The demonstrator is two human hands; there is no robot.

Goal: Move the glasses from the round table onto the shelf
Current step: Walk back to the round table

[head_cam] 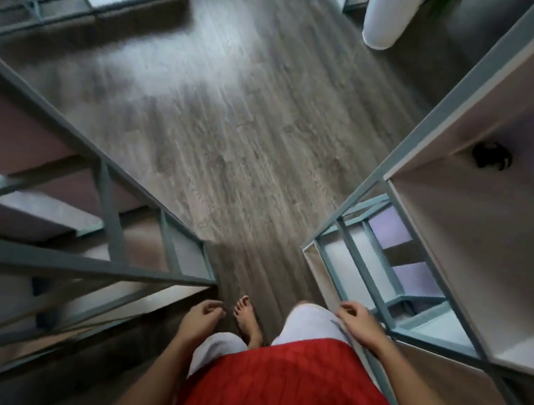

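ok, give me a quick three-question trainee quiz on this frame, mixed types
1. True or false: the left hand holds the glasses.
2. Multiple choice: the dark object lies on A) the floor, B) the right shelf, C) the white planter.
3. Fill in: the round table is ___ in this view.
Key: 1 false, both left hand and right hand are empty; 2 B; 3 not visible.

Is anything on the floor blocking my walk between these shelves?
Nothing visible does: no object lies on the floor between the left shelf and right shelf. A white planter stands aside. Left hand and right hand hold nothing; glasses and round table are out of view.
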